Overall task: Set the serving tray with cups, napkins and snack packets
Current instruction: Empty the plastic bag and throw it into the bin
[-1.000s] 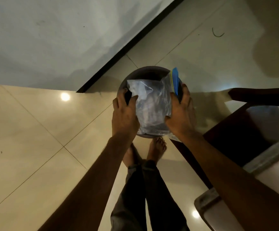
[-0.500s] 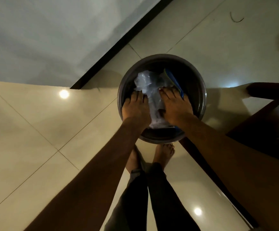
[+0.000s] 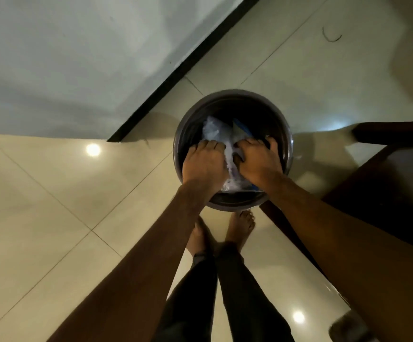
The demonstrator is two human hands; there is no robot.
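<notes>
A round dark metal bin [image 3: 278,119] stands on the tiled floor just ahead of my bare feet. Inside it lies a crumpled clear plastic bag [image 3: 215,130] with a blue strip along one edge. My left hand [image 3: 204,166] and my right hand [image 3: 258,161] are both down inside the bin, palms and fingers pressed onto the bag, side by side. Most of the bag is hidden under my hands. No tray, cups or napkins are in view.
A grey wall with a black skirting [image 3: 178,72] runs diagonally at the upper left. Dark wooden furniture [image 3: 385,183] stands at the right, close to the bin. Glossy cream floor tiles [image 3: 52,206] spread to the left.
A second ago both hands held the bag upright above the bin. They have since lowered it in and pushed it further down, the bag now flatter and lower.
</notes>
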